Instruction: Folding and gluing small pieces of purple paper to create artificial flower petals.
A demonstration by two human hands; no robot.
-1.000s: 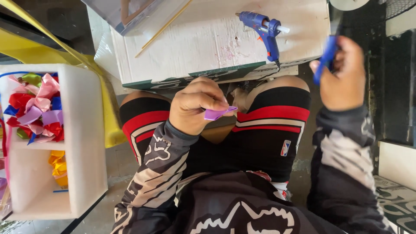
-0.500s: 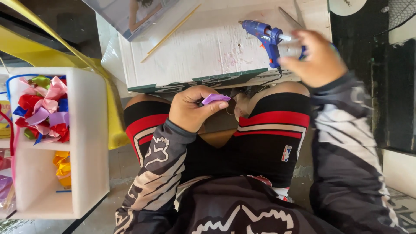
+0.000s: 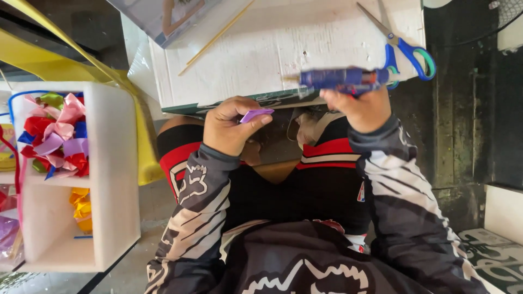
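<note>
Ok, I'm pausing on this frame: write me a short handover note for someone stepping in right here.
Left hand: pinching a small purple paper piece over the lap.
Right hand: gripping a blue glue gun, held sideways, nozzle pointing toward the left hand.
Scissors and a thin wooden stick lie on the white board. Folded coloured paper pieces sit in the white box on the left.
Done: piece and gun both in hand.
Left: no glue visible on the piece yet.

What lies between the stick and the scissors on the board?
In the head view, only bare white board lies between the stick and the scissors; the right hand holds the glue gun nearer the edge.
</note>
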